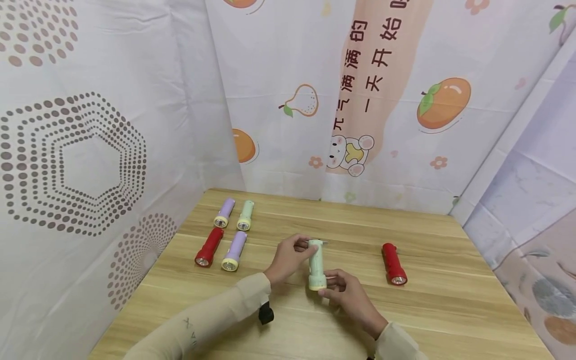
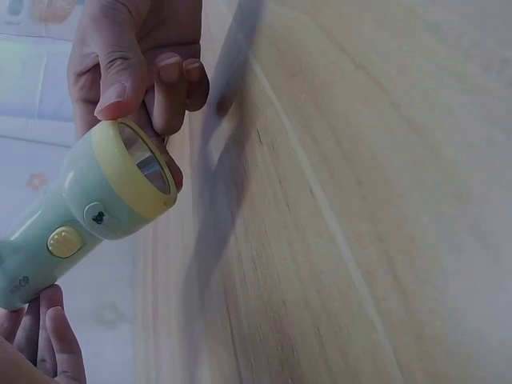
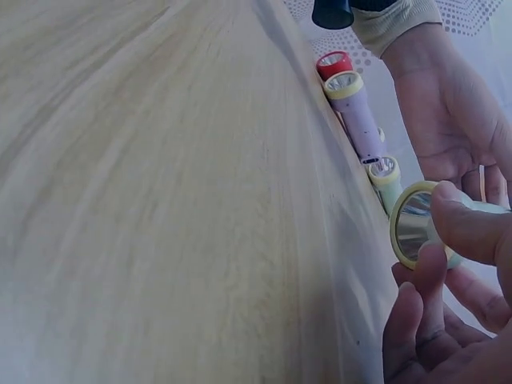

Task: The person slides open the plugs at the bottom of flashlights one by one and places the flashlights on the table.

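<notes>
A mint-green flashlight [image 1: 316, 262] with a pale yellow rim is held between both hands over the table, its lens end toward me. My left hand [image 1: 288, 257] grips the tail end, where a small thin prong sticks out. At the lens end, my right hand [image 1: 348, 292] pinches the head with thumb and fingers. The left wrist view shows the yellow switch button [image 2: 66, 241] on the body and the right thumb touching the yellow rim [image 2: 128, 172]. From the right wrist, the reflector [image 3: 414, 228] faces the camera, partly covered by the right thumb and a finger.
On the table's left lie a purple flashlight [image 1: 224, 212], a green one [image 1: 245, 215], a red one [image 1: 209, 247] and another purple one [image 1: 235, 251]. A second red flashlight [image 1: 394, 264] lies at the right. Printed curtains [image 1: 279, 165] border the wooden table [image 1: 432, 315].
</notes>
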### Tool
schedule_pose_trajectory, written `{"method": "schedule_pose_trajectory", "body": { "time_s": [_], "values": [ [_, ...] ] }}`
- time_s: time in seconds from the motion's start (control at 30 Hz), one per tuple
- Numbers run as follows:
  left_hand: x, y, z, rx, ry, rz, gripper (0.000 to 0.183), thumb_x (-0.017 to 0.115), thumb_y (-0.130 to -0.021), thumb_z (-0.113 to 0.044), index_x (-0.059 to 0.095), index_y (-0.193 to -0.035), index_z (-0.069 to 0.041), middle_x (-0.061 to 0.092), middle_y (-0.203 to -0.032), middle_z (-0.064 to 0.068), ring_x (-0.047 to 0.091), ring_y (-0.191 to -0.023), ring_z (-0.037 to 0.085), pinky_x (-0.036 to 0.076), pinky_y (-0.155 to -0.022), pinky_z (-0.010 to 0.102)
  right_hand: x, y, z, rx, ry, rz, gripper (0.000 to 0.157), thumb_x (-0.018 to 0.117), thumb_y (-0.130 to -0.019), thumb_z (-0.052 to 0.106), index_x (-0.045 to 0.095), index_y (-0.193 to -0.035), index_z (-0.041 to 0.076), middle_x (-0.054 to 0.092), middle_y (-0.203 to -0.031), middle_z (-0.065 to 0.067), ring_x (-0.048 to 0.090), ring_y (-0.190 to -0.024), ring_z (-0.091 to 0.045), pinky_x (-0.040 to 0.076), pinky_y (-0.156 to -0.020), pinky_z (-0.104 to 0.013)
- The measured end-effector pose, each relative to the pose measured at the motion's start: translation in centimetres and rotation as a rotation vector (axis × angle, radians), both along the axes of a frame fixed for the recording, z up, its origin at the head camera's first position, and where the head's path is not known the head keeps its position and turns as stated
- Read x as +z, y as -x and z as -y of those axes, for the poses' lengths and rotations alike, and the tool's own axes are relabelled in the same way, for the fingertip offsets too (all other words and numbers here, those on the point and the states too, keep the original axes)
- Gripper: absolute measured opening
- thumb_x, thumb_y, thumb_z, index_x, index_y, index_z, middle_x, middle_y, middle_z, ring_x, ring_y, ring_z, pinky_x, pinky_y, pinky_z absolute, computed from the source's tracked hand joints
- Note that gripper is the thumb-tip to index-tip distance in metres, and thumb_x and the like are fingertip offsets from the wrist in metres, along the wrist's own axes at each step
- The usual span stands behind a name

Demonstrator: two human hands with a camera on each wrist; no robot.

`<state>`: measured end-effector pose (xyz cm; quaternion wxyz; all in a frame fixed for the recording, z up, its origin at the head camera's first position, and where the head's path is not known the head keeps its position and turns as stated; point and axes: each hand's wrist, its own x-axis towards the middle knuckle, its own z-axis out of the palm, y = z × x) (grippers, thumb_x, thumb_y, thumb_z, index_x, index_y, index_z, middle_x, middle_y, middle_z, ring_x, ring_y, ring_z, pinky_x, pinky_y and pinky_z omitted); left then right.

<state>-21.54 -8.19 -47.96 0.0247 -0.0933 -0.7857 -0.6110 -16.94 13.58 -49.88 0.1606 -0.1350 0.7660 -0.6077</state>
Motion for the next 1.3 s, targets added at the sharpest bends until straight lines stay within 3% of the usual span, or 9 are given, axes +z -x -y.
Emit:
{"method": "schedule_pose_trajectory", "body": {
  "time_s": [0.47,0.77,1.0,1.3],
  "values": [
    [-0.8,2.5,-2.2,-0.016,0.01,0.064,0.048,0.071,-0.097,-0.047,0.067,-0.128,-0.012,0.066,-0.113,-0.001,0.063,-0.104,0.016,0.054,-0.092,0.037,0.6,0.9,-1.1,-0.136,-0.057,0.074,0.053,0.08,-0.092,0.021,0.059,-0.135,-0.001,0.071,-0.113,-0.013,0.063,-0.079,-0.025,0.054,-0.062,-0.033],
    [-1.5,4.7,-3.4,-0.039,0.042,0.048,0.047,0.07,-0.098,-0.045,0.068,-0.128,-0.01,0.069,-0.112,-0.001,0.065,-0.102,0.014,0.056,-0.089,0.036,0.6,1.9,-1.9,-0.215,-0.04,0.082,0.049,0.082,-0.09,0.019,0.062,-0.129,-0.002,0.073,-0.109,-0.014,0.061,-0.071,-0.021,0.05,-0.059,-0.029],
    [-1.7,5.5,-4.2,-0.077,0.029,0.092,0.049,0.072,-0.096,-0.043,0.067,-0.131,-0.009,0.069,-0.111,-0.002,0.065,-0.1,0.013,0.056,-0.086,0.035,0.4,2.3,-2.5,-0.257,-0.057,0.092,0.048,0.083,-0.089,0.019,0.064,-0.128,-0.001,0.073,-0.107,-0.012,0.059,-0.068,-0.019,0.05,-0.058,-0.028],
    [-1.5,6.2,-5.6,-0.066,0.029,0.11,0.047,0.073,-0.096,-0.042,0.068,-0.129,-0.01,0.069,-0.111,-0.001,0.065,-0.102,0.016,0.056,-0.087,0.037,0.5,2.8,-3.3,-0.304,-0.091,0.103,0.048,0.084,-0.088,0.025,0.066,-0.127,0.003,0.074,-0.105,-0.009,0.06,-0.069,-0.021,0.05,-0.058,-0.03]
  ]
}}
